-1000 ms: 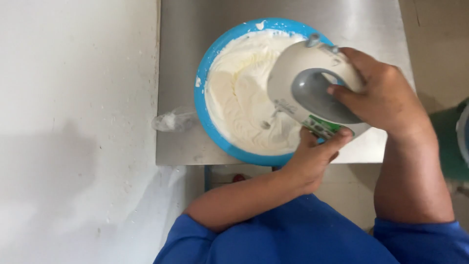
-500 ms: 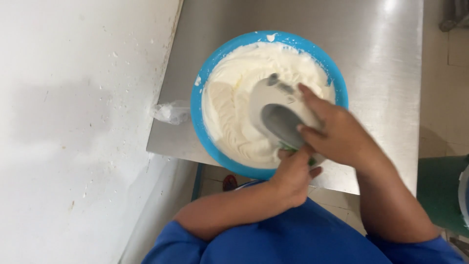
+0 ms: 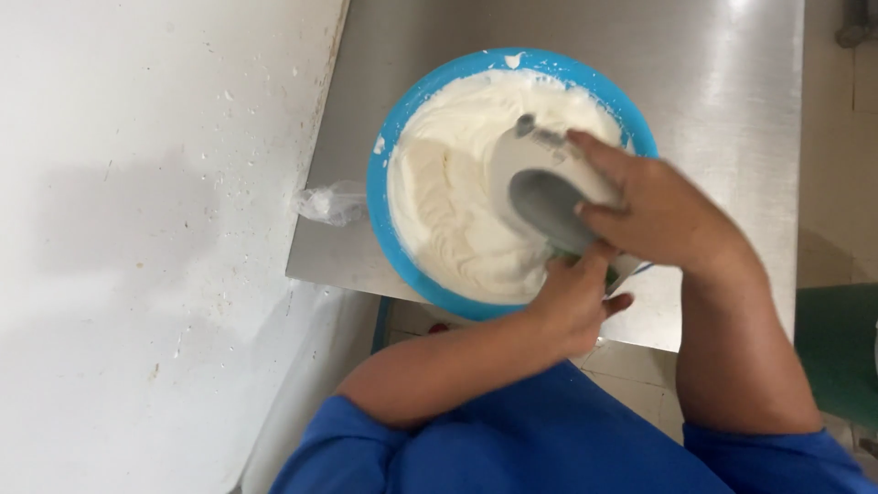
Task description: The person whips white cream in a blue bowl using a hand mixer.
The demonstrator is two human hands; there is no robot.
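Brushed stainless steel table [image 3: 732,110] beside splattered white wall [image 3: 137,229]. Round blue plastic bowl [image 3: 402,146] of whipped white cream [image 3: 448,201] set near table's front edge. White-and-grey electric hand mixer [image 3: 544,192] held over cream, right of bowl centre. Right hand [image 3: 663,215] wrapped on mixer handle, fingers closed. Left hand [image 3: 576,297] clamped on bowl's near rim. Judged best: bowl kept braced, beaters kept submerged, away from wall. Crumpled clear plastic wrap [image 3: 331,201] lying left of bowl.
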